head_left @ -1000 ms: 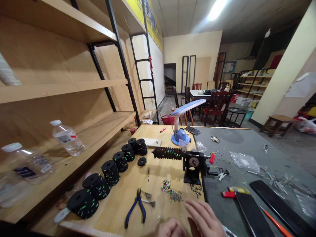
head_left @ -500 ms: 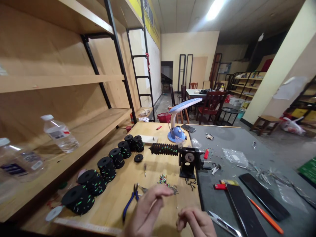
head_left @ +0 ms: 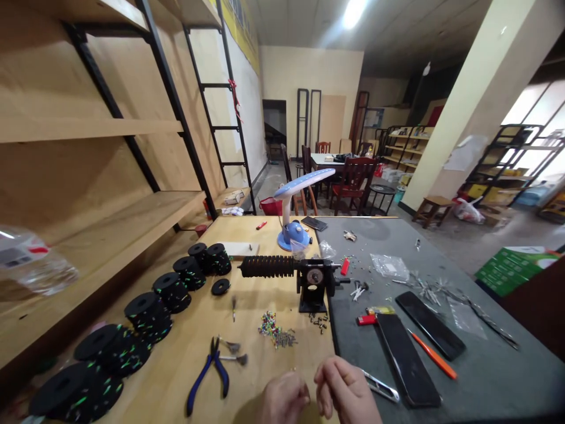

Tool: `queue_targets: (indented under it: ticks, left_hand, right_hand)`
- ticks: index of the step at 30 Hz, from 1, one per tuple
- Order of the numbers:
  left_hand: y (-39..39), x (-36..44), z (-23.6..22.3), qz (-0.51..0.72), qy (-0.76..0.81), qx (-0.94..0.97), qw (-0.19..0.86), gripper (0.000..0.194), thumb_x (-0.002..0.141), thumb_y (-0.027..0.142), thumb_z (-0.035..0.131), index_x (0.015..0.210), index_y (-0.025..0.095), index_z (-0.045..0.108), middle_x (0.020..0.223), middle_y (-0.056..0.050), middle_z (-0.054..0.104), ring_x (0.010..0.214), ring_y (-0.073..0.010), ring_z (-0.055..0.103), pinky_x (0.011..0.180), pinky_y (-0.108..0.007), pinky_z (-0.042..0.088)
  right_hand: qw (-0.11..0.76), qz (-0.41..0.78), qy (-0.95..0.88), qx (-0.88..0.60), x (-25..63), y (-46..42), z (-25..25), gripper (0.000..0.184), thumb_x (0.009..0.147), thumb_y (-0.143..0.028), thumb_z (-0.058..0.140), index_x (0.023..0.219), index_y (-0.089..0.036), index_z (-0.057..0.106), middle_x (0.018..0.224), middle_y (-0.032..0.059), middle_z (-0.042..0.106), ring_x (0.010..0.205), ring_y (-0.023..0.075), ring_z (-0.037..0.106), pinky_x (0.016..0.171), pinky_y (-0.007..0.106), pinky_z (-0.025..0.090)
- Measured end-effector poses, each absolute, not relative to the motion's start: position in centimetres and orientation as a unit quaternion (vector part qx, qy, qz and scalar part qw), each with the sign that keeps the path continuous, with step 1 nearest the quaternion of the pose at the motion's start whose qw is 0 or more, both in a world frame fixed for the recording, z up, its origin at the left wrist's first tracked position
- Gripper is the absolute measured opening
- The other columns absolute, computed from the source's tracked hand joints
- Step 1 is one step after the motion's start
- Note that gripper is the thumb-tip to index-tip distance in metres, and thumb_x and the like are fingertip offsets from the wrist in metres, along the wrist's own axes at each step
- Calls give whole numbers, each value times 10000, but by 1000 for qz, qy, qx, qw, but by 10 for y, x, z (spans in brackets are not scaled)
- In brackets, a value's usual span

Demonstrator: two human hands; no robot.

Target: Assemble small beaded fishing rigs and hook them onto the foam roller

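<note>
My left hand (head_left: 286, 397) is at the bottom edge with its fingers curled together. Close to its right, my right hand (head_left: 346, 391) has thumb and fingers pinched. Anything between the fingertips of either hand is too small or hidden to make out. Just beyond them lie a pile of colored beads (head_left: 268, 324) and small grey metal pieces (head_left: 286, 338). Behind these stands a black hand-cranked winder (head_left: 314, 282) bearing a ridged black roll (head_left: 268, 267). Blue-handled pliers (head_left: 208, 368) rest open on the wood left of my left hand, beside small brush-like pieces (head_left: 236, 358).
Black foam spools (head_left: 148, 315) with colored flecks line the left side. A blue desk lamp (head_left: 293, 234) stands behind the winder. On the grey mat (head_left: 353, 335) lie black slabs (head_left: 406, 359), an orange pen-like tool (head_left: 435, 354), metal snips (head_left: 380, 386) and a red lighter (head_left: 366, 320).
My left hand has dropped back toward my right hand, and its extended fingers have curled. The view has swung right. Green flecks seen earlier on the ridged roll no longer show.
</note>
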State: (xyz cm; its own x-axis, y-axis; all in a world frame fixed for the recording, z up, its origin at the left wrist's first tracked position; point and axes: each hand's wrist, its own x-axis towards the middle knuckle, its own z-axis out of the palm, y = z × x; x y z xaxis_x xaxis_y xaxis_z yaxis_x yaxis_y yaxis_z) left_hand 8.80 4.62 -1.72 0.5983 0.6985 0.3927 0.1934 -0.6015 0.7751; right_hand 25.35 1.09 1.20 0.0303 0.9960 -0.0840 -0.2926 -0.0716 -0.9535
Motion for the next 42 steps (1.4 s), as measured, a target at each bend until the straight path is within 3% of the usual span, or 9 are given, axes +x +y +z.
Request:
queue_targets:
  ticks: [5, 13, 19, 22, 25, 28, 32, 35, 42]
  left_hand:
    - [30, 83, -39, 369, 283, 818, 337, 373, 946, 435, 388, 708, 220, 580, 587, -26, 588, 533, -147, 540, 517, -224, 403]
    - [30, 81, 18, 426, 356, 712, 430, 185, 915, 318, 494, 904, 197, 633, 841, -78, 662, 804, -200, 609, 733, -286, 477]
    - [30, 87, 23, 428, 423, 561, 569, 210, 888, 370, 542, 917, 179, 624, 868, -67, 663, 838, -199, 620, 750, -270, 492]
    - [29, 86, 21, 432, 401, 575, 567, 196, 899, 297, 516, 1033, 186, 607, 1010, -92, 661, 952, -212, 613, 840, -291, 478]
    - [28, 85, 24, 400, 363, 627, 562, 327, 869, 185, 515, 1195, 195, 537, 1143, -113, 624, 1071, -228, 577, 873, -297, 465]
    - [28, 87, 28, 333, 325, 683, 563, 372, 830, 131, 536, 1197, 194, 523, 1032, -88, 647, 948, -206, 602, 802, -273, 462]
    - [29, 92, 22, 303, 352, 693, 551, 90, 882, 240, 508, 894, 179, 573, 656, 9, 537, 592, -136, 498, 581, -234, 393]
    - [30, 93, 14, 321, 390, 653, 565, 260, 931, 347, 435, 738, 187, 502, 556, 50, 408, 506, -110, 390, 513, -224, 324]
    - [32, 96, 11, 389, 422, 565, 593, 364, 901, 483, 478, 679, 195, 450, 523, 59, 407, 503, -100, 366, 506, -213, 293]
  right_hand:
    - [511, 593, -408, -469, 243, 2, -1, 558, 774, -730, 511, 665, -184, 543, 365, -108, 345, 344, 66, 292, 412, 194, 267]
    - [480, 580, -425, -503, 235, -4, 12, 553, 766, -728, 522, 664, -185, 528, 387, -115, 314, 360, 54, 246, 399, 196, 194]
    - [512, 639, -349, -456, 231, 8, 13, 486, 762, -648, 615, 807, -164, 597, 359, -140, 301, 344, 48, 190, 390, 191, 175]
    - [547, 665, -294, -414, 229, 17, 11, 438, 755, -586, 673, 833, -162, 595, 372, -150, 279, 360, 39, 144, 395, 187, 140]
    - [572, 669, -274, -388, 229, 23, 14, 412, 758, -553, 696, 814, -160, 585, 357, -152, 283, 352, 29, 145, 405, 187, 146]
    - [582, 669, -260, -381, 230, 25, 22, 396, 774, -530, 697, 848, -158, 583, 354, -151, 299, 347, 27, 175, 416, 185, 171]
    - [584, 667, -243, -394, 233, 28, 32, 395, 758, -514, 722, 866, -158, 589, 373, -154, 292, 354, 22, 160, 411, 175, 163]
    - [601, 647, -236, -407, 240, 35, 31, 389, 730, -499, 750, 844, -160, 597, 385, -134, 346, 356, 28, 213, 398, 169, 169]
    - [676, 492, -170, -522, 279, 38, -3, 484, 569, -513, 840, 867, -190, 638, 633, -34, 634, 538, 93, 494, 477, 161, 389]
